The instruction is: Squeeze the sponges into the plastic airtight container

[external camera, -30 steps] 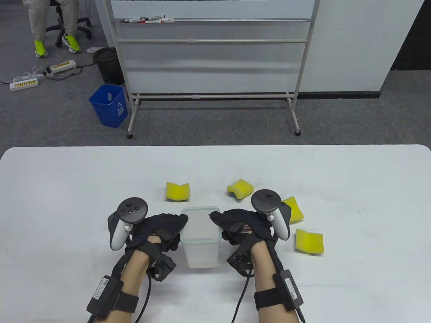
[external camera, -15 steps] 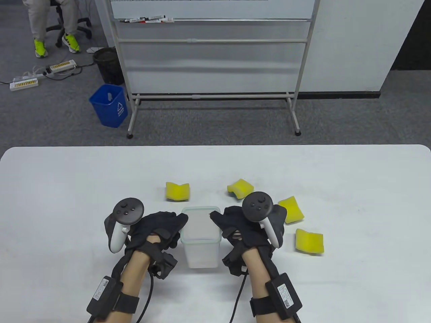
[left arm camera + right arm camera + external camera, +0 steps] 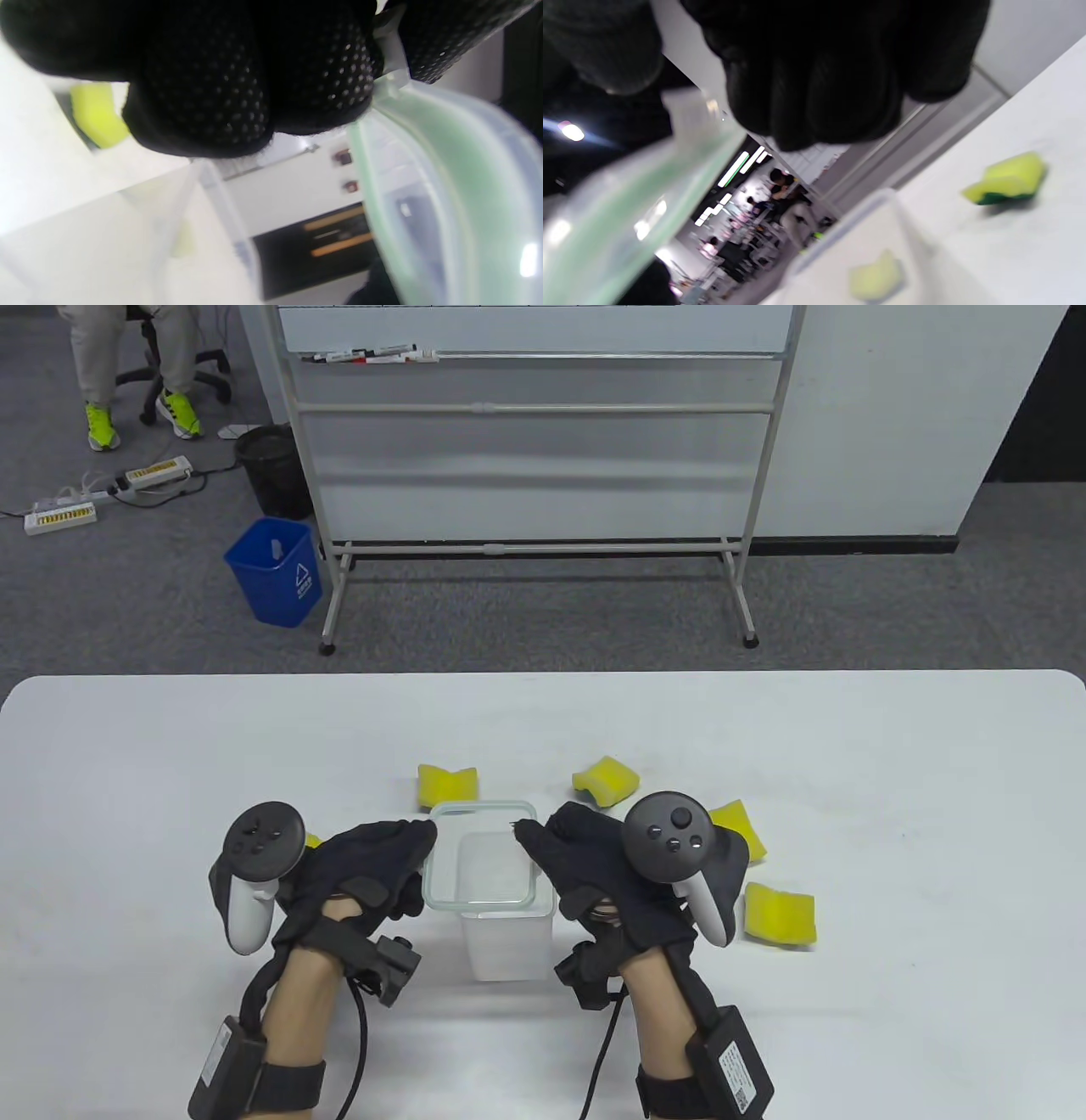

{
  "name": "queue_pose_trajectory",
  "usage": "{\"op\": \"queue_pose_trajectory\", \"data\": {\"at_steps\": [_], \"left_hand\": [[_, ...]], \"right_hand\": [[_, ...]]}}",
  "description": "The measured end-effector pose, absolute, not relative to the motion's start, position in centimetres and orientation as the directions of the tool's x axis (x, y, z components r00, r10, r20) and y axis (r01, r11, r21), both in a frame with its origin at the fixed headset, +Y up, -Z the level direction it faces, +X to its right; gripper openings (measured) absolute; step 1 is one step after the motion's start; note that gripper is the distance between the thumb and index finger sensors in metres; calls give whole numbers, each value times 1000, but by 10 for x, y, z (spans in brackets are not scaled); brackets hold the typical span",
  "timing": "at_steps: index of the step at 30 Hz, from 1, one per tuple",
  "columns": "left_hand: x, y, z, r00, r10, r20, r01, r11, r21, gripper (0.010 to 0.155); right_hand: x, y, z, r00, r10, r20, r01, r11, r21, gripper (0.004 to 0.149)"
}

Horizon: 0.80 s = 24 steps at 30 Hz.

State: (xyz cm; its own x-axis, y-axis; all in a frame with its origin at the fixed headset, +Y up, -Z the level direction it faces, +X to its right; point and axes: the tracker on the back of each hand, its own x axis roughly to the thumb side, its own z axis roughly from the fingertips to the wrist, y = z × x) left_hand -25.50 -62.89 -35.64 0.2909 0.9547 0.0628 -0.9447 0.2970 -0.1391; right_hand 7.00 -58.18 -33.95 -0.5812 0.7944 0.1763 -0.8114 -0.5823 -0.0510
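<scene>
Clear plastic container (image 3: pixel 506 929), lower centre, open.
Green-rimmed clear lid (image 3: pixel 482 857) above it, gripped by left hand (image 3: pixel 361 869) and right hand (image 3: pixel 598 869).

Grey carpet (image 3: pixel 127 594), whiteboard stand (image 3: pixel 534 432) (blue bin (image 3: pixel 276 571) nearby)

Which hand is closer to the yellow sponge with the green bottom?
Right. The right hand is just in front of that sponge; the left hand is across the lid.
</scene>
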Motion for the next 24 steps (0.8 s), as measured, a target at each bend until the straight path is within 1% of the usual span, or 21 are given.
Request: {"op": "queue_pose_trajectory", "data": {"at_steps": [2, 5, 6, 8, 10, 11, 12, 14, 18, 20, 24], "left_hand": [[-277, -632, -352, 217, 974, 68, -964, 224, -141, 45], [-313, -650, -353, 135, 991, 8, -979, 135, -155, 44], [-323, -659, -355, 128, 992, -18, -978, 123, -171, 45], [-345, -681, -357, 166, 982, -93, -968, 144, -207, 45], [-358, -701, -357, 239, 956, -169, -963, 211, -170, 45], [-362, -713, -358, 322, 917, -236, -944, 292, -153, 45], [-364, -721, -360, 431, 860, -275, -902, 397, -170, 45], [-364, -730, -363, 563, 758, -328, -826, 531, -190, 45], [-356, -743, -368, 674, 641, -366, -736, 623, -264, 45], [-353, -746, -369, 735, 552, -393, -666, 697, -266, 45], [-348, -749, -370, 857, 311, -411, -454, 833, -317, 47]], "right_hand": [[76, -578, -337, -538, 818, 203, -841, -536, -70, 70], [84, -578, -337, -525, 828, 196, -851, -516, -100, 69], [87, -578, -337, -525, 831, 181, -851, -515, -106, 68], [92, -580, -339, -527, 835, 162, -850, -516, -105, 67], [95, -582, -342, -523, 839, 149, -852, -512, -108, 67], [96, -584, -344, -522, 841, 139, -852, -510, -115, 67], [97, -585, -345, -523, 841, 135, -852, -511, -119, 67], [98, -588, -347, -530, 838, 132, -847, -517, -123, 67], [97, -591, -350, -536, 834, 133, -844, -523, -119, 68], [97, -592, -350, -540, 831, 136, -841, -526, -125, 68], [95, -594, -351, -551, 823, 136, -834, -538, -120, 69]]}}
